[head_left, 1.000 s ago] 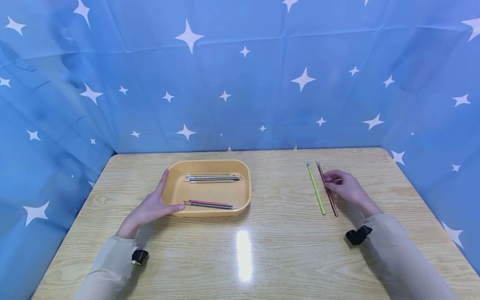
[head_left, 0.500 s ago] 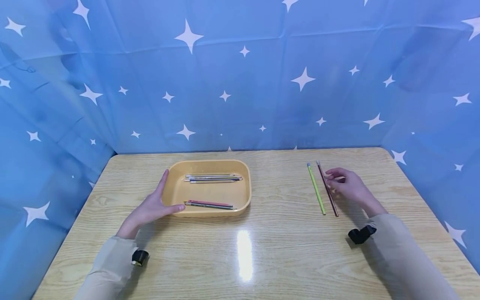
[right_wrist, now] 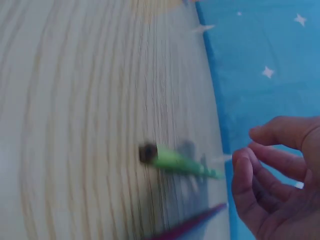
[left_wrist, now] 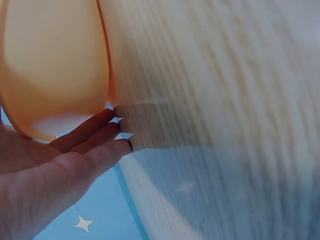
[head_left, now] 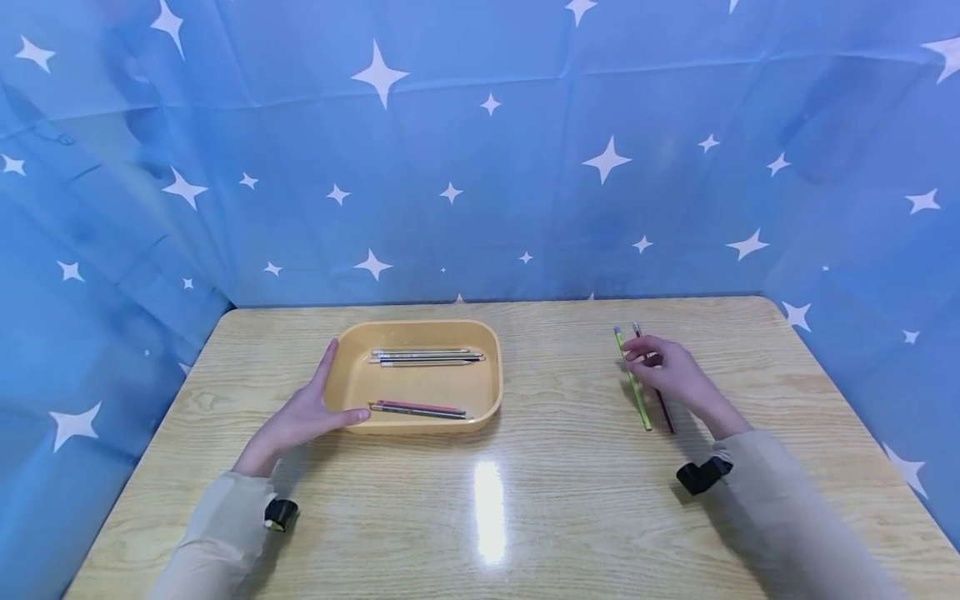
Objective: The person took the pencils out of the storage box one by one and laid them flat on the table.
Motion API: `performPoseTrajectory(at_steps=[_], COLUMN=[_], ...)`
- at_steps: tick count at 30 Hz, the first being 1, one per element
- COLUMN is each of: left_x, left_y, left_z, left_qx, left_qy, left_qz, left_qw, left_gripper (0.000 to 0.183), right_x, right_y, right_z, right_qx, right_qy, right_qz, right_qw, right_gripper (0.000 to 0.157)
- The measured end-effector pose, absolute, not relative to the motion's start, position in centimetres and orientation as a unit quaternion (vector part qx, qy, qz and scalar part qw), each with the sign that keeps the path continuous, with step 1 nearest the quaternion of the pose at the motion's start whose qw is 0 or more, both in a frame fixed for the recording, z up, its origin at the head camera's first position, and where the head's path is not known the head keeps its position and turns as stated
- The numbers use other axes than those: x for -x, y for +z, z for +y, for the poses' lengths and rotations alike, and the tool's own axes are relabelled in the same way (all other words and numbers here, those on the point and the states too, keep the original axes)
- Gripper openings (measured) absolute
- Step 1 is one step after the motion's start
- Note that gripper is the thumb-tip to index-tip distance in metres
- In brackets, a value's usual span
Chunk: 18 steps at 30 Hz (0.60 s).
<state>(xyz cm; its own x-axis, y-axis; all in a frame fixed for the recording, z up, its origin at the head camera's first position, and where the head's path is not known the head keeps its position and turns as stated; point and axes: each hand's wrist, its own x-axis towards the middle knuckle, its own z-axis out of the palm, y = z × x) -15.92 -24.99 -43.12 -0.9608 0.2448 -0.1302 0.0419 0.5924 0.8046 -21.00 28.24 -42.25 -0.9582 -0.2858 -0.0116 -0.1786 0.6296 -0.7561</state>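
A blue star-patterned cloth (head_left: 525, 200) stands behind and to both sides of a pale wooden table (head_left: 570, 517). The largest thing on it, a tan tray (head_left: 420, 385), sits left of the middle and bears one cluster of pencils (head_left: 427, 357) near its far side and another pair (head_left: 420, 410) by the near wall. The left hand (head_left: 303, 412) stays as it was at the tray's left end, fingers spread against it, not curled round anything. The right hand (head_left: 671, 371) has moved: half a second ago it was at the dark red pencil (head_left: 666, 412), and now it is over the green pencil (head_left: 638, 402), which suggests the work has turned to that one. Both lie side by side on the table, well right of the tray. The right wrist view shows loosely bent fingers with a gap at the tips and nothing between them, and the green pencil's blunt, dark-cored end, too small to make out from the head. The left wrist view shows fingertips outside the tray, low by the tabletop, hidden from above.
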Motion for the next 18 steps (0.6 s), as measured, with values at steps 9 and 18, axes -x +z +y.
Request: performPoseTrajectory(at_steps=[9, 18], left_x=[15.9, 16.0], left_y=[-43.1, -43.1], left_z=[-24.9, -24.9], left_qx=[-0.073, -0.073], left_qy=[0.451, 0.455], left_qz=[0.881, 0.880], left_qw=[0.123, 0.120], left_gripper=[0.121, 0.121], right_x=[20.6, 20.3], right_y=[-42.5, -42.3], right_z=[25.3, 22.2], right_qx=[0.155, 0.194], right_qy=[-0.431, -0.444], right_qz=[0.885, 0.869], right_qw=[0.088, 0.098], right_gripper=[0.031, 0.026])
